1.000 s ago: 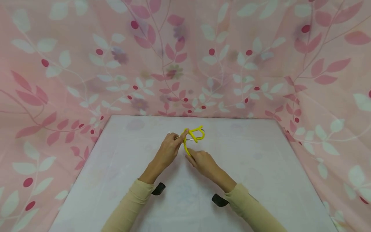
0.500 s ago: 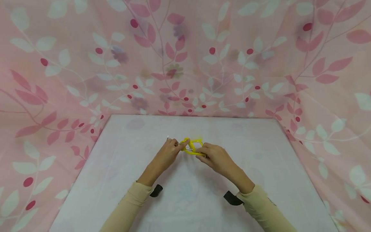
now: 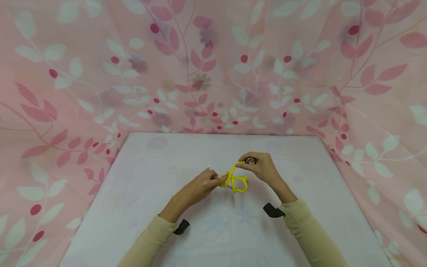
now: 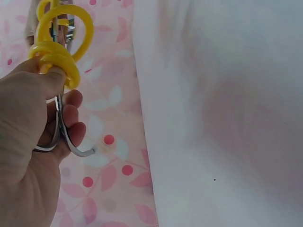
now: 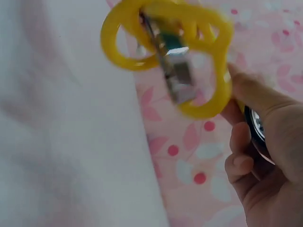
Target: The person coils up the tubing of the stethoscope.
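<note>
A stethoscope with yellow tubing (image 3: 243, 190) is held between both hands above the table. My left hand (image 3: 197, 187) grips its metal ear tubes (image 4: 65, 125), the thumb pressing on coils of tubing wrapped around them. A white ear tip (image 3: 209, 167) shows beyond the left knuckles. My right hand (image 3: 263, 167), up and to the right, holds the round chest piece (image 3: 250, 161) with the tubing pinched at the fingertips. From there the tubing slants down to the coils. A blurred shiny metal strip (image 5: 177, 71) crosses the yellow loops in the right wrist view.
Beneath the hands is a white-covered table (image 3: 133, 222). Pink leaf-patterned cloth (image 3: 213, 74) hangs behind it and along both sides. A black wrist mount (image 3: 273, 210) juts from the right sleeve, with another mount (image 3: 181, 227) at the left sleeve.
My right hand has swung from below the loops out to the right and then up, drawing the tubing over the coils. The left hand has shifted slightly right and toward me.
</note>
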The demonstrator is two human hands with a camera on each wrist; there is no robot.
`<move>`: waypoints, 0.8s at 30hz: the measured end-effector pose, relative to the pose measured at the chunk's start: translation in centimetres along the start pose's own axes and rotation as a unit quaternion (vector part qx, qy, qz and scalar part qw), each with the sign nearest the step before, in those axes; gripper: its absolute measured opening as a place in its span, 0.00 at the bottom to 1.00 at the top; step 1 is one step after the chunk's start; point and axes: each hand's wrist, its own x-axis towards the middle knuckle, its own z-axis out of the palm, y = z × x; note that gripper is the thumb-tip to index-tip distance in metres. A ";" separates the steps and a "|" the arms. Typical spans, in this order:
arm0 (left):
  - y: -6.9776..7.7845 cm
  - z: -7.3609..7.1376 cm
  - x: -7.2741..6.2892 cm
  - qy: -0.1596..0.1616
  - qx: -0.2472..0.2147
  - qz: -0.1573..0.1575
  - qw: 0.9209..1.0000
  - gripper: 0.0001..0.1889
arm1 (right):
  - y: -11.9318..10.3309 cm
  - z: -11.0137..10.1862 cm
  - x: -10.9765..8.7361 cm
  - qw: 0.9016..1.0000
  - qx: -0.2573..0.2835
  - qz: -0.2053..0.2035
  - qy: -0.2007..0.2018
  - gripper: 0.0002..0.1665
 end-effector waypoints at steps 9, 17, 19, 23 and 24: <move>-0.3 0.1 0.1 0.052 -0.043 0.026 0.997 0.34 | 0.6 1.1 -1.8 0.990 0.094 0.103 -0.034 0.08; -0.4 1.6 0.8 0.097 -0.036 -0.022 0.994 0.33 | 1.3 4.7 -4.3 0.976 0.146 0.160 -0.003 0.11; -0.4 2.0 0.9 0.100 -0.034 -0.038 0.994 0.32 | 2.0 5.7 -4.7 0.973 0.152 0.176 0.013 0.13; -0.5 2.8 0.8 0.112 -0.039 -0.070 0.991 0.32 | 2.5 6.8 -5.0 0.976 0.123 0.174 0.042 0.13; -0.5 3.0 0.8 0.116 -0.047 -0.076 0.989 0.32 | 2.4 6.7 -4.9 0.978 0.114 0.168 0.051 0.12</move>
